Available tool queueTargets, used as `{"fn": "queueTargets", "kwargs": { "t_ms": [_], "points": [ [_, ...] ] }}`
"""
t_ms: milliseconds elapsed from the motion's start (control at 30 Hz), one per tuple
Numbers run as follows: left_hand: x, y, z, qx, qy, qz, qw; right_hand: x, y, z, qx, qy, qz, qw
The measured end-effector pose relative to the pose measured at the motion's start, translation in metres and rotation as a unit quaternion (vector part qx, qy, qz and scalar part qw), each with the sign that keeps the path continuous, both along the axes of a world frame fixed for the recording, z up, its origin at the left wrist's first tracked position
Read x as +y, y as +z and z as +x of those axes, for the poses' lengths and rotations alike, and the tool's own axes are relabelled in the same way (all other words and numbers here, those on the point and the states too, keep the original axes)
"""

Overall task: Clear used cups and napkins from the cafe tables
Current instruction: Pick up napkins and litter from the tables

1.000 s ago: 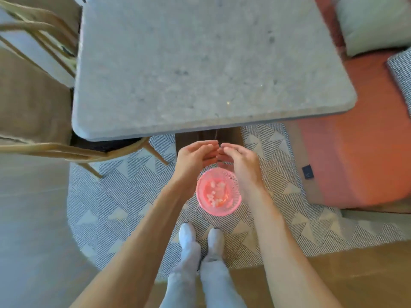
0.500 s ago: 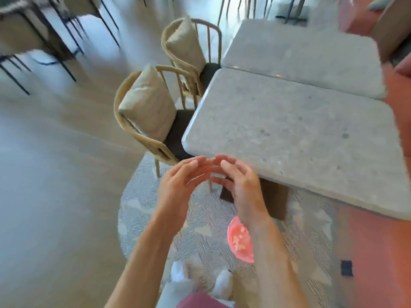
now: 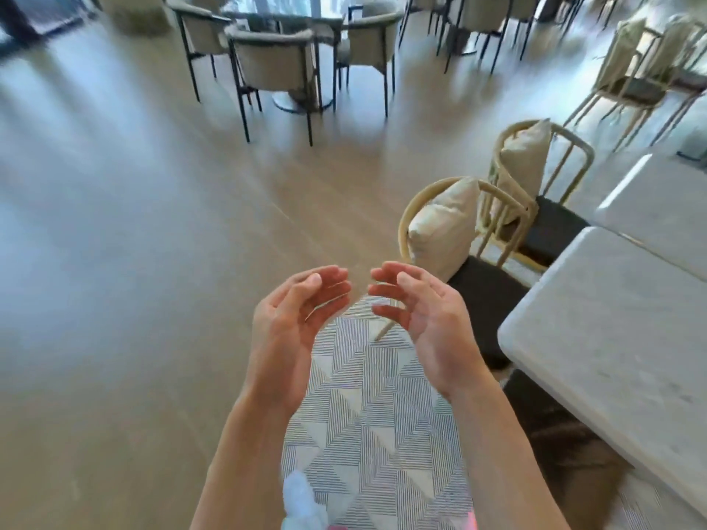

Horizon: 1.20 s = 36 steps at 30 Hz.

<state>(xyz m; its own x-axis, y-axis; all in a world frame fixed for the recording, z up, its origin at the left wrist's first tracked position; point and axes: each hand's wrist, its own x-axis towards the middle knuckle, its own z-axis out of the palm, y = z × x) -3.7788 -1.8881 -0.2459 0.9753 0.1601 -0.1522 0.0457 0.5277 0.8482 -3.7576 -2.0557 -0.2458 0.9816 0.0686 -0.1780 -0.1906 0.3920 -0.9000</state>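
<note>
Your left hand (image 3: 296, 319) and right hand (image 3: 421, 319) are loosely spread at frame centre, holding nothing. No cup visible; expect one light and crushable, so grip its wall.

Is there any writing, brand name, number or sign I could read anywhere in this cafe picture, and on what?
None: no readable text shows anywhere in the head view.
The stone table, the cushions, the patterned rug and the far chairs carry no lettering that shows.
The left hand and right hand hold nothing printed.
The background is blurred, so small signs there could not be read.
</note>
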Motion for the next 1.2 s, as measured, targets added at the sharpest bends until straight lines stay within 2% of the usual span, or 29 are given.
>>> {"fn": "queueTargets", "kwargs": {
  "t_ms": [133,267,533,733,967,1200],
  "points": [
    [0.077,0.020,0.045,-0.014,0.021,0.015,1.000,0.080,0.017,0.049,-0.014,0.043,-0.001,0.999],
    [0.131,0.049,0.083,-0.036,0.026,0.009,0.999,0.135,0.041,0.097,-0.024,0.043,-0.002,0.999],
    [0.186,0.066,0.174,-0.064,0.045,0.051,0.996,0.201,0.059,0.195,-0.078,0.029,0.004,0.997],
    [0.205,0.056,0.269,-0.079,0.025,0.082,0.993,0.200,0.048,0.289,-0.087,-0.019,0.057,0.994],
    [0.212,0.067,0.426,-0.096,0.050,0.111,0.988,0.193,0.053,0.454,-0.100,-0.023,0.052,0.993],
    [0.176,0.079,0.573,-0.119,0.009,0.109,0.987,0.155,0.068,0.583,-0.109,-0.060,0.032,0.992]
  ]
}}
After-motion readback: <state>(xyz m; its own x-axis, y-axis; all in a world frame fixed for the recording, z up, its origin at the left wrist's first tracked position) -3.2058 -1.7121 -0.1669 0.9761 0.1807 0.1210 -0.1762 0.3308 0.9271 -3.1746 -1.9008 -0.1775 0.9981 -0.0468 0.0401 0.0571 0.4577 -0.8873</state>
